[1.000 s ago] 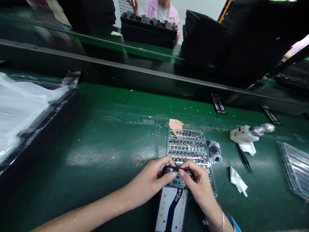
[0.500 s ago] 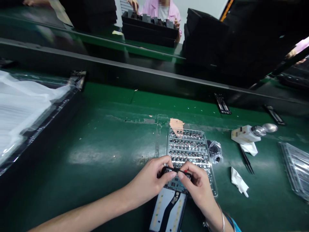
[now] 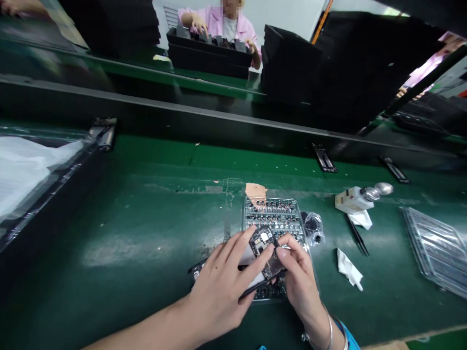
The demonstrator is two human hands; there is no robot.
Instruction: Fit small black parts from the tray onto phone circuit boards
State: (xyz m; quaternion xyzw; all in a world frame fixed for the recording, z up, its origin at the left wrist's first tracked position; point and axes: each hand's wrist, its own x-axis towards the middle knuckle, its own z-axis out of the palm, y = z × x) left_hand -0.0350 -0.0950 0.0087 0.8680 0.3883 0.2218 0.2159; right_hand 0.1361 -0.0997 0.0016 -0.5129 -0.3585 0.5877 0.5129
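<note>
Both hands lift a black phone mid-frame with its green-bench side up, tilted, and its circuit board showing. My left hand grips the frame's lower left side, fingers spread across it. My right hand pinches the right edge between thumb and fingers. Beneath them lies a clear plastic tray holding rows of small dark parts, partly hidden by my hands. A small knotted plastic bag sits just right of the tray.
On the green bench lie black tweezers, white tissues and a white dispenser with a silver knob. A stack of clear trays stands right, white sheets in plastic left. A co-worker in a pink coat handles black trays beyond a rail.
The phone has been lifted off the bench and tilted, showing its board, where before it lay flat under my fingers. The camera view has shifted slightly left.
</note>
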